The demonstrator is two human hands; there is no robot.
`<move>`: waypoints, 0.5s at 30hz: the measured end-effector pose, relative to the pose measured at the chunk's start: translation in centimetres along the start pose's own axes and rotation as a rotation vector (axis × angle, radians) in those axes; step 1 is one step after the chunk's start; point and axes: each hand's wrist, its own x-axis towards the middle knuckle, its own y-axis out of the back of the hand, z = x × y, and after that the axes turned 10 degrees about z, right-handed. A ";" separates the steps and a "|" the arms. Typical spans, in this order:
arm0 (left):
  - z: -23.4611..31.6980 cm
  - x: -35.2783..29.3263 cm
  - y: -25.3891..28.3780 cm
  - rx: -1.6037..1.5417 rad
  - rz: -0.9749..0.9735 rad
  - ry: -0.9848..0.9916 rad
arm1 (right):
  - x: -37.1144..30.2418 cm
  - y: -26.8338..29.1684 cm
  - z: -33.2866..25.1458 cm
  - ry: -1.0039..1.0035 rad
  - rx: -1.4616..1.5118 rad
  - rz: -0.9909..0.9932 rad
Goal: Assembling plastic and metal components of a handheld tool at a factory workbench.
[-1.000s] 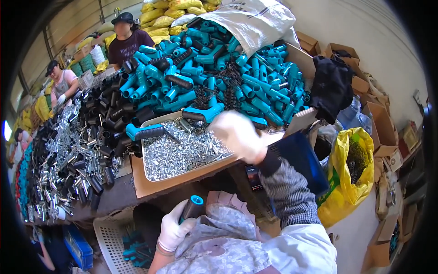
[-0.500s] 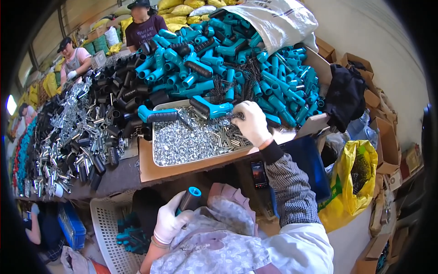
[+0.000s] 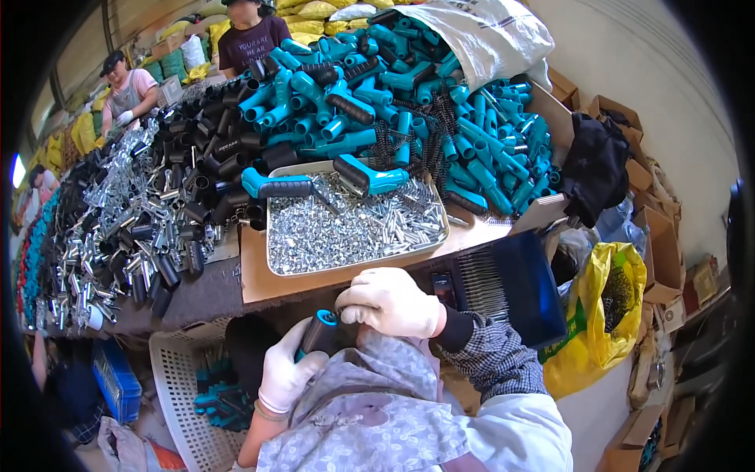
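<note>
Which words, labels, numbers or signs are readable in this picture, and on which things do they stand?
I point to the print without copying its wording.
Purple shirt: pale capitals across the chest, the clearest print.
Black tube in the pile: pale marks, too small to read.
Yellow bag: marks near its green patch, too blurred to read.

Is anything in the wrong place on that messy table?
Maybe: a teal-and-black plastic handle lies across the back-left corner of the cream rectangular tray of small silver metal parts, and a second handle lies over its back edge. That looks odd because similar teal pieces are heaped behind it.
</note>
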 end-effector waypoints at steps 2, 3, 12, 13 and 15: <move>0.6 -0.4 0.9 -0.052 -0.023 0.134 | 0.5 -0.3 -0.6 -0.030 0.054 0.001; 0.6 -0.2 1.0 0.070 -0.037 -0.007 | 0.8 -0.8 -1.1 -0.060 0.084 0.001; -0.4 -1.3 2.6 -0.017 0.230 -0.034 | 10.1 -3.5 2.5 0.106 0.267 -0.055; -1.0 -1.7 2.9 -0.012 0.253 -0.028 | 13.7 -3.7 1.6 0.018 0.067 0.045; -1.6 -2.0 3.0 -0.126 0.290 -0.060 | 17.1 -5.6 4.2 0.134 -0.521 0.224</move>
